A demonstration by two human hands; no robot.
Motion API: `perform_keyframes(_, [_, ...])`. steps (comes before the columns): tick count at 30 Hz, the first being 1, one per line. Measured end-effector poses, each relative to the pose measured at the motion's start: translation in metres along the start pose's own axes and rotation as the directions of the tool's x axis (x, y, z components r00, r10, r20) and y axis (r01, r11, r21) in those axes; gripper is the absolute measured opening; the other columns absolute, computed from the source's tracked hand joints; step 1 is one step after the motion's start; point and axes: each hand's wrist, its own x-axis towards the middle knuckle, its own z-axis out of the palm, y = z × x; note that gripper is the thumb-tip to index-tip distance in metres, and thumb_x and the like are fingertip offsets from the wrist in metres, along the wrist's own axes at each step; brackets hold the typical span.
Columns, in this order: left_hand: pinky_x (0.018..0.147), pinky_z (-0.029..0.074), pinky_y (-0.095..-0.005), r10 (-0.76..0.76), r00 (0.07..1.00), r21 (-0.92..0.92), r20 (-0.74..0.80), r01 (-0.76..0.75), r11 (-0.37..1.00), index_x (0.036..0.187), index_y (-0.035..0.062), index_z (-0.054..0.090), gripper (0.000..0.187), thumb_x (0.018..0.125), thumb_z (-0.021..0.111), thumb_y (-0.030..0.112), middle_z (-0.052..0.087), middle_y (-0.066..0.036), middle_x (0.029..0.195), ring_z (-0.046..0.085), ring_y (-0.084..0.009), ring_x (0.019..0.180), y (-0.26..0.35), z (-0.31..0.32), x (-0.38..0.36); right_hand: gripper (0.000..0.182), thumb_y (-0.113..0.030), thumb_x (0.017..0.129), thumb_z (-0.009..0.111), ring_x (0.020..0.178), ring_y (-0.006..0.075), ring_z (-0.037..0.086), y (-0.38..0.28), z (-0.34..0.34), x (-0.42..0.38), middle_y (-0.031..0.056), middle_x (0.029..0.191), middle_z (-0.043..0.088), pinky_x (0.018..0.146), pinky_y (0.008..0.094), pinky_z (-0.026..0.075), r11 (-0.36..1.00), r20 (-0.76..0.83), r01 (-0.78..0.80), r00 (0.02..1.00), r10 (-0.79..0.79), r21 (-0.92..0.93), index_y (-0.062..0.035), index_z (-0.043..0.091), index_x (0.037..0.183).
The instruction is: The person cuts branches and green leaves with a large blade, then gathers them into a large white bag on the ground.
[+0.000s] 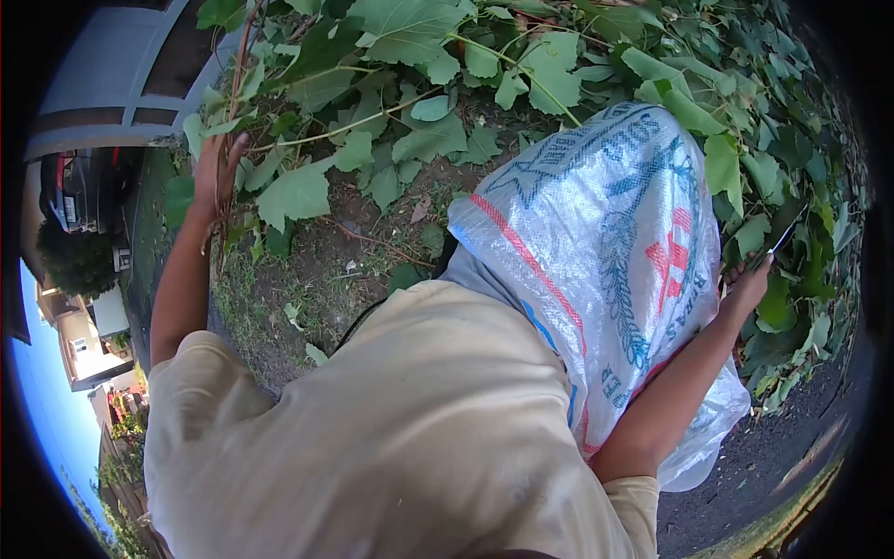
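Note:
At the upper left, my left hand [220,166] is closed around a brown vine stem [244,70] with broad green leaves hanging from it. My right hand [748,279], at the right, grips a thin tool with a metal blade [788,235], its point among the leaves; its handle is mostly hidden by my fingers. Between my arms, a white woven sack [596,233] with blue and red print lies over my lap, and my right forearm rests across its lower right part. Cut or trailing leafy vines [549,74] spread just beyond the sack.
Dense leaves [810,168] run along the top and right side. Soil with sparse grass [307,279] shows at the left of the sack, and dark ground [754,466] at the lower right. A parked vehicle [79,191] and houses [88,340] are at the far left.

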Motion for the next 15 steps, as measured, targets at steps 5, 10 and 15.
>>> perform_keyframes(5, [0.123,0.031,-0.0512,-0.143,0.973,0.141,0.181,0.118,0.983,0.161,0.0021,0.037,0.076,0.099,0.07,0.031,0.041,-0.027,0.161,0.038,-0.0464,0.149,-0.005,0.04,-0.194,0.055,-0.055,0.111,0.047,0.051,0.0127,0.042,0.017,0.015,0.012,0.0024,0.066,0.048,0.047,0.029,0.032,0.998,0.097,-0.063,0.993,0.061,0.024,-0.0027,0.061,0.104])
perform_keyframes(10, [0.116,0.039,-0.0506,-0.458,0.878,-0.277,0.138,0.478,0.833,0.157,-0.0004,0.043,0.076,0.099,0.072,0.04,0.046,-0.028,0.157,0.049,-0.041,0.141,-0.208,0.15,-0.225,0.059,-0.056,0.111,0.045,0.05,0.0147,0.047,0.006,0.025,-0.004,0.0042,0.066,0.053,0.049,0.0315,0.039,0.974,0.041,0.053,0.998,-0.046,-0.218,-0.0023,0.065,0.098])
perform_keyframes(15, [0.106,0.045,-0.047,-0.01,0.986,-0.458,0.166,0.086,0.885,0.142,-0.0018,0.054,0.051,0.106,0.064,0.033,0.058,-0.026,0.137,0.058,-0.0396,0.124,-0.169,0.224,0.03,0.058,-0.056,0.11,0.049,0.05,0.0123,0.05,0.019,0.028,0.003,0.0026,0.059,0.049,0.047,0.0314,0.038,0.989,0.034,0.094,0.995,-0.091,-0.11,-0.0025,0.065,0.094])
